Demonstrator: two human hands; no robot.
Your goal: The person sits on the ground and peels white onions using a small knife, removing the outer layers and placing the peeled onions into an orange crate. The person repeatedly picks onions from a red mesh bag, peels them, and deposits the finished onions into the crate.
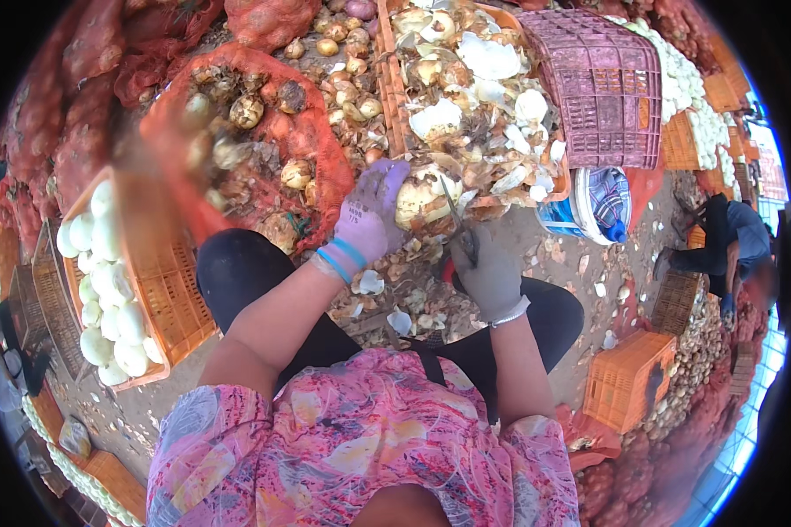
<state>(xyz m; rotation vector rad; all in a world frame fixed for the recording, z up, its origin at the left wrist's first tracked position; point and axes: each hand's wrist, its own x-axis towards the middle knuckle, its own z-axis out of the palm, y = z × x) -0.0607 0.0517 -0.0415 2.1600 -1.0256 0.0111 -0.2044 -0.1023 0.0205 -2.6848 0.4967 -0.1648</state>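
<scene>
A purple work glove covers my left hand [369, 211], which grips a large, partly peeled onion [425, 201] from its left side. My right hand [488, 267], in a grey glove, is closed around a knife [453, 203] whose narrow blade points up along the onion's right side. Both hands are over my spread knees. Just beyond them stands an orange crate [559, 184] heaped with onion skins and scraps. To the left, a red mesh sack [333, 141] lies open with unpeeled onions [296, 174] and loose skins inside.
An orange crate of peeled white onions [115, 290] stands at my left. Ahead right are a purple crate [596, 85] and a white bucket [590, 204] holding cloth. Another person [741, 237] bends over at far right, near an orange crate [629, 379]. Skins litter the ground.
</scene>
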